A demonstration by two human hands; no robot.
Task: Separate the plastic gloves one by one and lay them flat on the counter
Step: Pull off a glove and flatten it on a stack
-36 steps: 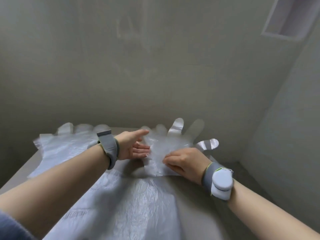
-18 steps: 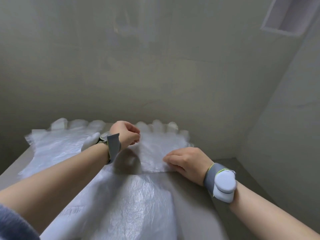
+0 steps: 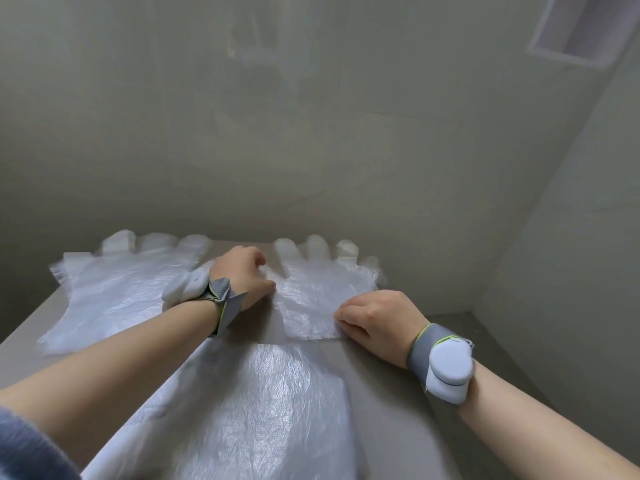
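Three clear plastic gloves lie on the grey counter. One plastic glove lies flat at the far left. A second plastic glove lies flat at the far right, fingers pointing to the wall. My left hand is curled at this glove's left edge, thumb on the plastic. My right hand has curled fingers that pinch the glove's near cuff corner. A larger sheet of glove plastic lies nearest to me, partly under my left forearm.
Grey walls close the counter at the back and right. A lower ledge runs along the counter's right side. Each wrist carries a grey band with a white device. A recessed opening is high on the right.
The right glove, earlier lifted with its fingers standing up, now lies flat. My left hand has curled up and settled at its left edge. My right hand has stayed at the cuff.
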